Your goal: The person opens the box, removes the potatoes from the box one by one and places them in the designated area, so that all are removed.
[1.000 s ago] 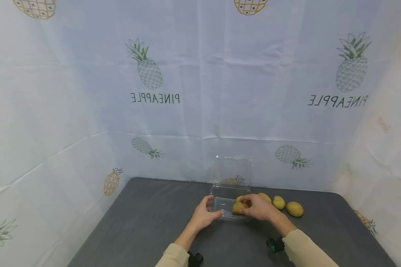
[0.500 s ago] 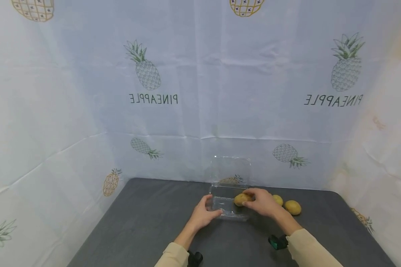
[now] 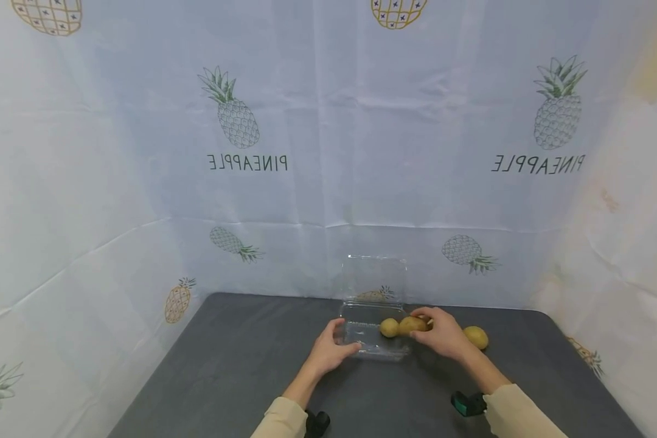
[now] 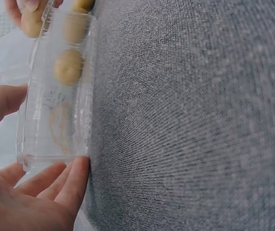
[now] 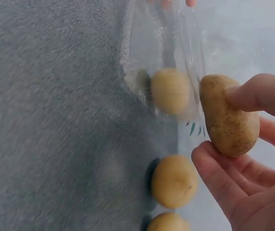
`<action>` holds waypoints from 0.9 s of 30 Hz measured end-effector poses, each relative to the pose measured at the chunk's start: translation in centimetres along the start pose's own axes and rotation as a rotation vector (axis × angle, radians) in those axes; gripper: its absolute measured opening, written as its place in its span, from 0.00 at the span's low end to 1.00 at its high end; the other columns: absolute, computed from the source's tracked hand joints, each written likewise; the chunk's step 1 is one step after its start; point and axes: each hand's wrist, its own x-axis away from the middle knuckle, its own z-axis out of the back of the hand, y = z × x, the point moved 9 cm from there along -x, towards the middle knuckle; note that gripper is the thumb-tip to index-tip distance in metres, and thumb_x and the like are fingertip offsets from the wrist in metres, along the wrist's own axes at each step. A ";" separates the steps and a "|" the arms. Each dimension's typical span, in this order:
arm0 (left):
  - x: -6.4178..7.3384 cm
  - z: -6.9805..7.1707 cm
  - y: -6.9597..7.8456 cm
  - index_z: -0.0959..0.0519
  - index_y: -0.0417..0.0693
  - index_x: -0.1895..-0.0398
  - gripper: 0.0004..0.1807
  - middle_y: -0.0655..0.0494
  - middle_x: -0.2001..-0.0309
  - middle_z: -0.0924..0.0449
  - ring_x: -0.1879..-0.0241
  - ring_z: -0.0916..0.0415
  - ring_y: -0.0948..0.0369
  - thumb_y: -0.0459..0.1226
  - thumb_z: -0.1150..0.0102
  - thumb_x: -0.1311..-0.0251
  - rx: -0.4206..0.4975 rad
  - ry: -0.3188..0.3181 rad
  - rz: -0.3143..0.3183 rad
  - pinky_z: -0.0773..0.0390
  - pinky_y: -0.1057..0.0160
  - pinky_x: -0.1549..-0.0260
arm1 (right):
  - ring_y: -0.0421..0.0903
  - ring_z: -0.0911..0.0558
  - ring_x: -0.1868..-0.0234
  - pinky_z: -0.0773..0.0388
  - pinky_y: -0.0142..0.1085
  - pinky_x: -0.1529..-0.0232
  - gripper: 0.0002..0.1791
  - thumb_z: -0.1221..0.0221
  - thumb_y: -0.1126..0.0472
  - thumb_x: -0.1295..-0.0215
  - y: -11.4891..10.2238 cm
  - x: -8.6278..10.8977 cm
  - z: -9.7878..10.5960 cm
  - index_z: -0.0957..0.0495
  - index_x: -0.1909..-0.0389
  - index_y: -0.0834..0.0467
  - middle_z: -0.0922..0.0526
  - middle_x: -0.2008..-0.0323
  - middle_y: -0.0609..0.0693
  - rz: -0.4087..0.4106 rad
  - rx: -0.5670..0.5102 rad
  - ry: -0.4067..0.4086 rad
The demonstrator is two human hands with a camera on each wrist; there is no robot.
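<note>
A clear plastic container [image 3: 364, 350], lid [image 3: 375, 274] raised at the back, stands on the grey table. My left hand [image 3: 331, 350] holds its near left corner, with the thumb on the rim and the fingers against the end wall. One potato [image 5: 170, 91] lies inside, toward the right end. With my right hand [image 3: 443, 334] I grip a second potato [image 5: 229, 118] between thumb and fingers, at the container's right rim and higher than the potato inside. Beyond the right end, a potato [image 5: 174, 181] rests on the table, mostly hidden behind my right hand in the head view.
Another potato [image 3: 476, 337] lies farther right on the grey tabletop [image 3: 241, 365]. A white curtain [image 3: 328, 182] printed with pineapples hangs behind the table and along both sides. Dark wrist devices [image 3: 468, 404] sit near both cuffs.
My right hand has lifted its potato up from inside the container and moved it rightward to the right rim, leaving the other potato there in plain view. The left hand keeps its place.
</note>
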 end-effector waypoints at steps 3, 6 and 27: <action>0.0 0.1 0.0 0.36 0.39 0.26 0.44 0.33 0.35 0.29 0.39 0.27 0.38 0.45 0.27 0.42 0.004 -0.003 0.001 0.21 0.41 0.49 | 0.53 0.19 0.55 0.21 0.41 0.64 0.23 0.28 0.58 0.39 0.7 0.6 0.4 0.19 0.44 0.59 0.20 0.50 0.58 -0.023 -0.018 0.015; 0.0 0.1 -0.1 0.36 0.39 0.26 0.44 0.34 0.35 0.29 0.39 0.27 0.38 0.45 0.27 0.42 0.011 -0.003 0.005 0.21 0.41 0.49 | 0.54 0.19 0.54 0.20 0.42 0.63 0.24 0.28 0.57 0.39 1.4 1.1 0.8 0.19 0.43 0.61 0.19 0.48 0.60 -0.037 -0.022 0.026; 0.2 0.1 0.2 0.35 0.41 0.27 0.43 0.34 0.35 0.29 0.39 0.27 0.37 0.44 0.27 0.43 0.015 0.009 0.004 0.22 0.40 0.48 | 0.54 0.17 0.52 0.19 0.49 0.55 0.27 0.28 0.56 0.40 5.9 2.9 0.2 0.20 0.44 0.68 0.16 0.49 0.60 -0.132 0.062 0.001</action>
